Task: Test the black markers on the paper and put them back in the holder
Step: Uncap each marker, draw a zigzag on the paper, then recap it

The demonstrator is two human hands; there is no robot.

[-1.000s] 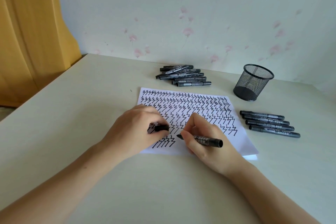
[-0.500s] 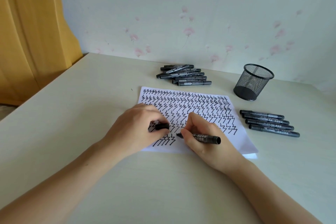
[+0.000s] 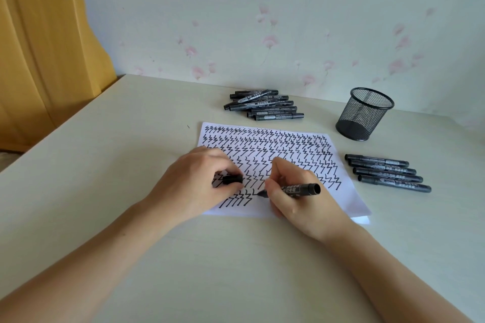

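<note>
A white paper [image 3: 343, 199] covered in rows of black zigzag marks lies in the middle of the table. My right hand [image 3: 301, 199] grips an uncapped black marker [image 3: 299, 189], its tip touching the paper beside the lowest row of marks. My left hand [image 3: 194, 183] rests on the paper's left part and pinches the marker's black cap [image 3: 232, 179]. A pile of several black markers [image 3: 265, 105] lies behind the paper. Several more markers [image 3: 388, 173] lie in a row to the right. The black mesh holder [image 3: 364, 113] stands at the back right.
The cream table [image 3: 105, 165] ends at a flowered wall behind. A yellow curtain [image 3: 44, 42] hangs at the left past the table's edge.
My right hand has drawn the marker tip a little across the paper, leaving a new stroke right of the lowest zigzags. My left hand has held still with the cap.
</note>
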